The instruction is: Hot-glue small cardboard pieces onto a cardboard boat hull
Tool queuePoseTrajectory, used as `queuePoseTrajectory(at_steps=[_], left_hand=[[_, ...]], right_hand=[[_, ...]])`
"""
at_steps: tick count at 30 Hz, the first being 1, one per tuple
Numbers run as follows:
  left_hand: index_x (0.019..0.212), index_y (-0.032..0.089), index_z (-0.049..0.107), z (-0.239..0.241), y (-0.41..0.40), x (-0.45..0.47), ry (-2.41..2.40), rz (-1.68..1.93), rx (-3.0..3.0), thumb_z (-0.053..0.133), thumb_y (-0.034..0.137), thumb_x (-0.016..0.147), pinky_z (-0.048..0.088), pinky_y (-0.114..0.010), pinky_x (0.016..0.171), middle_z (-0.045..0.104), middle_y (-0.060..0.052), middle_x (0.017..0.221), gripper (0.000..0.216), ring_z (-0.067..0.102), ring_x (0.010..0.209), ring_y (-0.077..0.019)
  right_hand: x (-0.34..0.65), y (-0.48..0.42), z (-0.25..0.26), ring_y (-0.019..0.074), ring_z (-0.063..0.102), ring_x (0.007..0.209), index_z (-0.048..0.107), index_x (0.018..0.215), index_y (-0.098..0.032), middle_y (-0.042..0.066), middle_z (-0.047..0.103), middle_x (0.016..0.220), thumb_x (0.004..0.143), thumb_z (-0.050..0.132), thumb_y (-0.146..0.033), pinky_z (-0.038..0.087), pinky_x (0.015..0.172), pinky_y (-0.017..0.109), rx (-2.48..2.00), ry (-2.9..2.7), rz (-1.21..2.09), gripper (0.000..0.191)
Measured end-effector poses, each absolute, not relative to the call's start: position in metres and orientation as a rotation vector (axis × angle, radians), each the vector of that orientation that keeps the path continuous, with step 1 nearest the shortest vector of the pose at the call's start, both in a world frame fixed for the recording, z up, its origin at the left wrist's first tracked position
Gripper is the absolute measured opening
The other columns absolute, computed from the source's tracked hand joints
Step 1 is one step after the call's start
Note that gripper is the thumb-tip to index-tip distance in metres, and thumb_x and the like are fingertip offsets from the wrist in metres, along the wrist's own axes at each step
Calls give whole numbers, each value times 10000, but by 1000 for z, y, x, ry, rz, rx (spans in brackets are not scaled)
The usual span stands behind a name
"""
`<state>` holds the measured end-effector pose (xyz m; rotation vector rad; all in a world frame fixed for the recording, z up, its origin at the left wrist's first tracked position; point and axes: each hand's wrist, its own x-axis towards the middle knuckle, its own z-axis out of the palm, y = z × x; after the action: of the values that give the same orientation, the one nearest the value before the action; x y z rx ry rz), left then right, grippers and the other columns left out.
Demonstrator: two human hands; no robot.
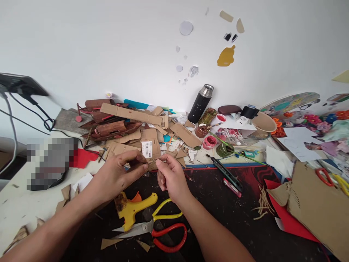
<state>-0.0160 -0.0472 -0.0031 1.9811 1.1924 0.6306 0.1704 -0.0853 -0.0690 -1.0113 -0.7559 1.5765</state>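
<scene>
My left hand (117, 176) and my right hand (172, 178) meet over the dark mat, fingers pinched. Between their fingertips runs a thin brown strip (152, 161), too small to tell whether it is cardboard or cord. Below the hands lies a yellow glue gun (139, 208) with brown stains. Scissors (148, 227) with one red and one yellow handle rest beside it, blades partly apart and pointing left. Small cardboard scraps (110, 243) lie near the blades. Beyond my hands is a piece of cardboard (154, 140) with a barcode label.
Brown model boats (114, 129) and cardboard strips (131, 113) pile up against the wall. A black flask (200, 105), paint jars (209, 142) and a utility knife (226, 174) are right of centre. Cardboard (313, 211) lies at right, a blurred-out dark object (53, 163) at left.
</scene>
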Motion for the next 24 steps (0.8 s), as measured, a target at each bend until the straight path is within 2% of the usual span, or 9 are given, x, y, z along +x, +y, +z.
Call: queuePoseTrajectory(at_steps=[12,24], left_hand=[[862,217,697,-3,-47,-18,1180,641,1990,628,452,1008,492,-296,717,731,0,824,285,649,770,-194],[852,225,708,0,-45,-20,1176,674,1990,644,447,994,514,-292,704,736,-3,817,271,662,763,-199]], right_hand=[[171,-86,-66,73,356,304,574,934,-233,-143,469,432,893,784,-564,232,306,165,-1024,-765,1588,394],[172,-85,-69,72,341,306,577,946,-239,-143,478,440,884,812,-602,266,302,168,-1006,-757,1573,437]])
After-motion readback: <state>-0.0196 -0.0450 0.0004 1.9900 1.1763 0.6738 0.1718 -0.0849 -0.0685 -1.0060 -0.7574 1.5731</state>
